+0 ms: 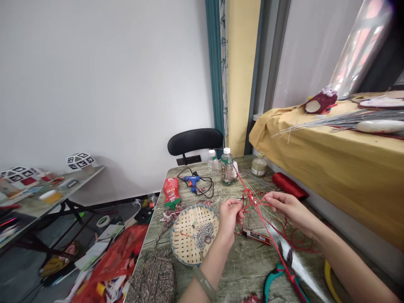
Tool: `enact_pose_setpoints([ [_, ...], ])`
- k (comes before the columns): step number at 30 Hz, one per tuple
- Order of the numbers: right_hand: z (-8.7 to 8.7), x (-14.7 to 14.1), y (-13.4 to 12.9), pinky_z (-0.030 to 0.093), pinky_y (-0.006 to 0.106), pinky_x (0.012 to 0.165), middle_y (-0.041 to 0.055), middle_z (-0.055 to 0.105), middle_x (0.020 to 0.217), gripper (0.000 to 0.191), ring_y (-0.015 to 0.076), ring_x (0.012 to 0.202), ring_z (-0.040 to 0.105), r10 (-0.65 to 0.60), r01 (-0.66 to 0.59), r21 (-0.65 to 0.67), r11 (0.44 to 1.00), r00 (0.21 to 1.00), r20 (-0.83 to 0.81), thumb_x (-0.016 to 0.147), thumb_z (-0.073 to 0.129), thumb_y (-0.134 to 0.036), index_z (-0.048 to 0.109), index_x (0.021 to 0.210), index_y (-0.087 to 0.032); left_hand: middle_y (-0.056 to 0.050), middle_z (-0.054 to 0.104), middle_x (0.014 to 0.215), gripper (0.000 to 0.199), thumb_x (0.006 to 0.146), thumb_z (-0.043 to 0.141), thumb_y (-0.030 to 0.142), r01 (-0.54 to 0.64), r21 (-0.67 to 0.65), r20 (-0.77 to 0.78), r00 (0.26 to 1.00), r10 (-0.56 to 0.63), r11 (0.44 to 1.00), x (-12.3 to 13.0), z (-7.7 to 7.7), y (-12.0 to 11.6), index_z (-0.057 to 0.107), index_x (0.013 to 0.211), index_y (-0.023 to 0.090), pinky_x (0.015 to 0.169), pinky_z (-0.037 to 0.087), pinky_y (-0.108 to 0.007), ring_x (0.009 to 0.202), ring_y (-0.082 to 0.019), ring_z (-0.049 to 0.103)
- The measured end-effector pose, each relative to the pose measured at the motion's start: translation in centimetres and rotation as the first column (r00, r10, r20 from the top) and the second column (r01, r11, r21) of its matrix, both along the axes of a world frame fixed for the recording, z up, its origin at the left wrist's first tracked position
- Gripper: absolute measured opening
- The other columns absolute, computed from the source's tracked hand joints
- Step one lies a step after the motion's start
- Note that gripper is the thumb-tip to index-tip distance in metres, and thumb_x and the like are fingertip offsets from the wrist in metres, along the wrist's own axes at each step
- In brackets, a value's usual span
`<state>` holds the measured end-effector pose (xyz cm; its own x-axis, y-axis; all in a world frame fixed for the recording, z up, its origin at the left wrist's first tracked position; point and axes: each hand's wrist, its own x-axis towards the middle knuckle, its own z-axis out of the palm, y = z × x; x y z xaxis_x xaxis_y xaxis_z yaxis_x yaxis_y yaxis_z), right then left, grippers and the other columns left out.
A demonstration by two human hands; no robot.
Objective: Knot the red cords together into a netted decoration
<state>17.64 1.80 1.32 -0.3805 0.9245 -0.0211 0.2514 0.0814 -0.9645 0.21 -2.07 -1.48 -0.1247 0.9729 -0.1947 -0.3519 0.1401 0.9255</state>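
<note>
Red cord (pixel 259 212) runs taut from the green-labelled bottle (pixel 227 168) down toward the pliers (pixel 286 265), with a knotted part between my hands. My left hand (pixel 231 214), a pale bangle on its wrist, pinches the cord left of the knot. On the other side my right hand (pixel 284 206) pinches a strand of it between thumb and fingertips. Below the left hand lies a round woven basket (pixel 181 223) bearing many small metal nuts (pixel 204 235). A small dark box (pixel 256 236) rests on the table under the cord. Loose red cord spreads beneath my right hand.
A blue glue gun (pixel 192 182) with its black cable and a red pouch (pixel 171 191) lie at the far left of the table. A jar (pixel 259 165) and a red roll (pixel 289 186) stand near the yellow-draped ledge (pixel 315 155). A knitted pouch (pixel 153 280) sits front left.
</note>
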Motion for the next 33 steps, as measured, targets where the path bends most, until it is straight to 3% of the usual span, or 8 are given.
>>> enact_pose_setpoints([
  [8, -0.5, 0.3, 0.2, 0.011, 0.021, 0.040, -0.0055, 0.037, 0.054, 0.030, 0.0049, 0.042, 0.022, 0.019, -0.019, -0.037, 0.999, 1.000, 0.005, 0.075, 0.049, -0.046, 0.055, 0.081, -0.017, 0.007, 0.042, 0.036, 0.028, 0.064, 0.058, 0.029, -0.006, 0.162, -0.191, 0.981, 0.037, 0.987, 0.8, 0.1, 1.1, 0.060, 0.087, 0.013, 0.035, 0.024, -0.016, 0.031, -0.005, 0.032],
  [18, -0.4, 0.4, 0.2, 0.014, 0.021, 0.041, -0.0048, 0.037, 0.055, 0.031, 0.0063, 0.045, 0.026, 0.044, -0.044, -0.016, 0.999, 0.999, 0.026, 0.073, 0.050, -0.047, 0.056, 0.079, -0.017, 0.007, 0.040, 0.035, 0.021, 0.063, 0.058, 0.030, -0.018, 0.104, -0.195, 0.980, 0.038, 0.994, 1.2, -0.3, 1.4, 0.060, 0.073, 0.011, 0.036, 0.023, -0.017, 0.032, -0.004, 0.032],
  [33, -0.2, 0.2, 0.1, 0.016, 0.019, 0.039, -0.0052, 0.039, 0.054, 0.029, 0.0054, 0.043, 0.027, 0.023, -0.022, -0.060, 0.998, 1.000, 0.020, 0.073, 0.051, -0.046, 0.056, 0.079, -0.018, 0.006, 0.041, 0.037, 0.021, 0.065, 0.057, 0.031, -0.016, 0.107, -0.184, 0.982, 0.036, 0.994, 0.5, -0.2, 0.9, 0.059, 0.074, 0.012, 0.037, 0.025, -0.017, 0.033, -0.005, 0.033],
])
